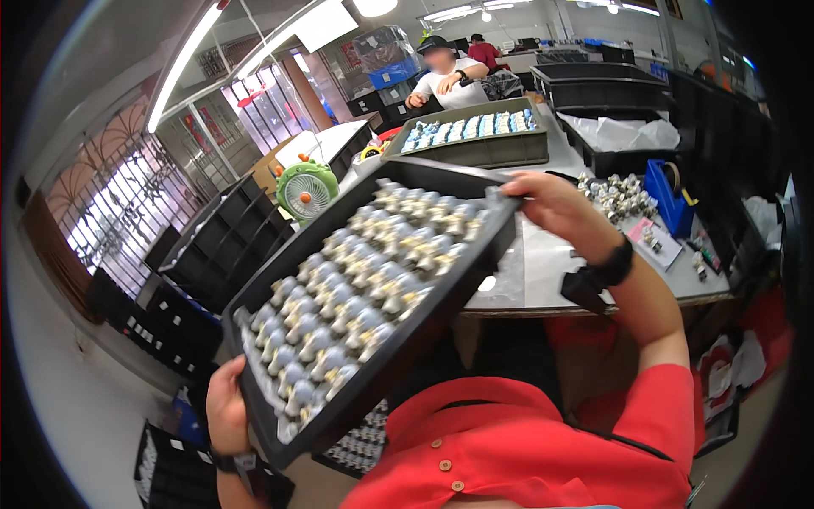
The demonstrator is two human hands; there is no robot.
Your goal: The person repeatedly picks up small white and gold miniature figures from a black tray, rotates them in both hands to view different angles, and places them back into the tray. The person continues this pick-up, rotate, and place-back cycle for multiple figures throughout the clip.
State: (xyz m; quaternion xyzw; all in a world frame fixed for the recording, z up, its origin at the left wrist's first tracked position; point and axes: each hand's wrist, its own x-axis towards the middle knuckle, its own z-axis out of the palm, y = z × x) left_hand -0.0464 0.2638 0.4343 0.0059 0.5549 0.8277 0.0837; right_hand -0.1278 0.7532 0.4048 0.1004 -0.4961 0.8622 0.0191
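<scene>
I hold a black plastic crate in the air, tilted, between my two hands. Rows of small grey, white and yellowish figurines fill it, lying on a pale liner. My left hand is closed on the crate's lower left end. At the upper right corner, my right hand grips the rim with the thumb on top. Fingers under the crate are hidden. The figurines look slightly blurred, so their details cannot be made out.
Behind the crate stands a table with a grey tray of blue-and-white pieces, a heap of small parts and a blue tape dispenser. A green fan is at left. A person sits across. Another crate sits low beneath mine.
</scene>
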